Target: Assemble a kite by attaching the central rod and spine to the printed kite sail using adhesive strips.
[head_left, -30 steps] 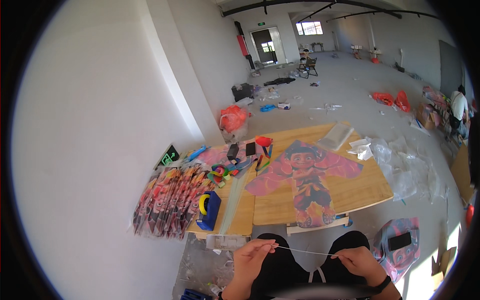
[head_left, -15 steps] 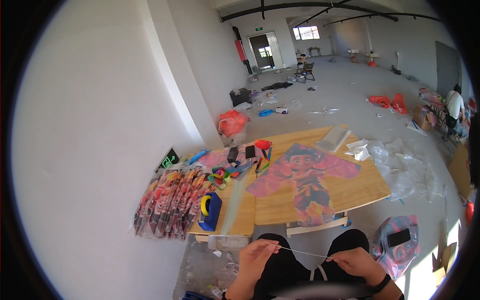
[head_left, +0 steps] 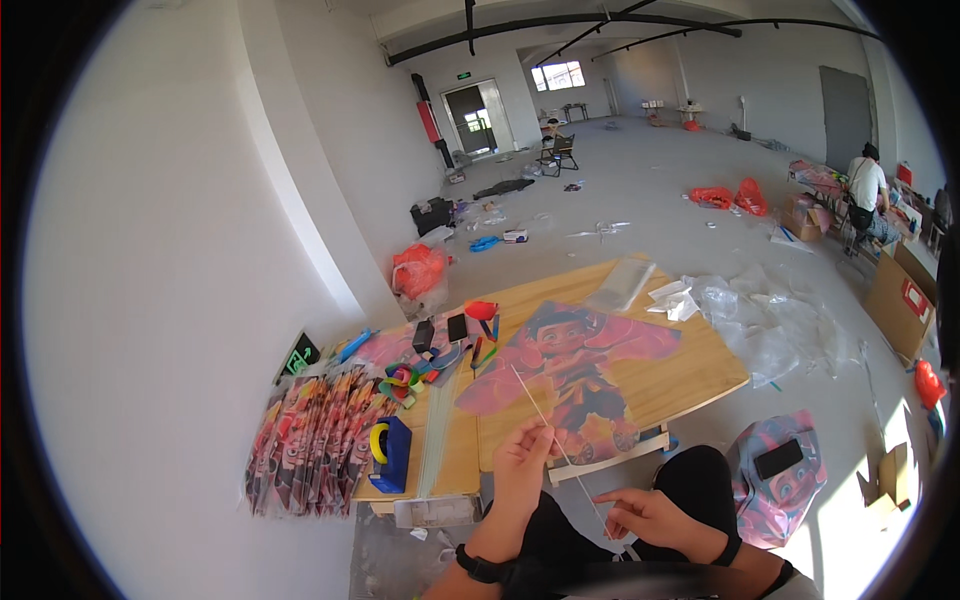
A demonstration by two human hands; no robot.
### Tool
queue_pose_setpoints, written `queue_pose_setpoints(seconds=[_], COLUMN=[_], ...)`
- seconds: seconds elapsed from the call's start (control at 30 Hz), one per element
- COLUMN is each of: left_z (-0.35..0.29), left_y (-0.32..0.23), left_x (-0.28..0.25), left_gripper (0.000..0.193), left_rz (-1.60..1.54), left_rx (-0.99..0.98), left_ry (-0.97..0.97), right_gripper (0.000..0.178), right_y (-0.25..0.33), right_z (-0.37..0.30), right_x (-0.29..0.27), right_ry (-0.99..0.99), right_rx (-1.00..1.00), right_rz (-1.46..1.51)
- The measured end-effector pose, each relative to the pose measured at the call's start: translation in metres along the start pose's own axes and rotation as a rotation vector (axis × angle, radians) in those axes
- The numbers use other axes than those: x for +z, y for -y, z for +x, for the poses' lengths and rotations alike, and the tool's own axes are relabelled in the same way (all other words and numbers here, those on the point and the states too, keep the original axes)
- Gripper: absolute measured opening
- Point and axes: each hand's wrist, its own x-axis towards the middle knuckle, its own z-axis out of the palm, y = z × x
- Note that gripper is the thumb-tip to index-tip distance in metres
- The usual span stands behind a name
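A thin whitish rod [head_left: 537,408] slants over my lap, its upper end in front of the table. My left hand [head_left: 524,455] pinches it around the middle. Lower down, my right hand [head_left: 652,520] is at the rod's bottom part, index finger stretched out and the other fingers curled at the rod. Beyond the hands, a printed cartoon-figure sheet with wing shapes, like a kite [head_left: 575,350], lies flat on the wooden table [head_left: 690,385]. Left of it lie several long pale strips [head_left: 437,435] and a blue tape dispenser [head_left: 397,455] with a yellow roll.
A stack of bagged printed sheets [head_left: 310,440] is at the left. Pens, a phone [head_left: 457,328] and colored tape rolls [head_left: 402,382] lie on the table. Another phone [head_left: 779,460] rests on a printed sheet at right. Plastic wrap [head_left: 780,325] covers floor there; a person [head_left: 866,190] works farther off.
The rod has swung from nearly level to a steep slant. My left hand has risen toward the table with it, and my right hand has shifted slightly left. The view has turned right.
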Motion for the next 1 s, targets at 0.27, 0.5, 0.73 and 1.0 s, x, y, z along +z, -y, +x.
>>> queue_pose_setpoints(seconds=[0.27,0.5,0.73,1.0], left_z=[0.147,0.254,0.329,0.373], left_y=[0.052,0.183,0.285,0.323], left_x=[-0.035,-0.086,-0.105,-0.116], left_gripper=[0.018,0.023,0.024,0.039], left_rz=[0.195,0.511,0.846,1.112], left_rx=[-0.176,-0.03,0.036,0.263], left_ry=[-0.009,-0.053,0.031,0.218], right_gripper=[0.044,0.042,0.021,0.019], right_y=[-0.05,-0.082,-0.152,-0.198], right_z=[0.035,0.107,0.202,0.273], right_x=[-0.041,-0.065,-0.097,-0.124], right_ry=[0.099,-0.06,-0.093,-0.097], right_rx=[0.219,0.142,0.03,0.122], right_rz=[0.035,-0.334,-0.463,-0.486])
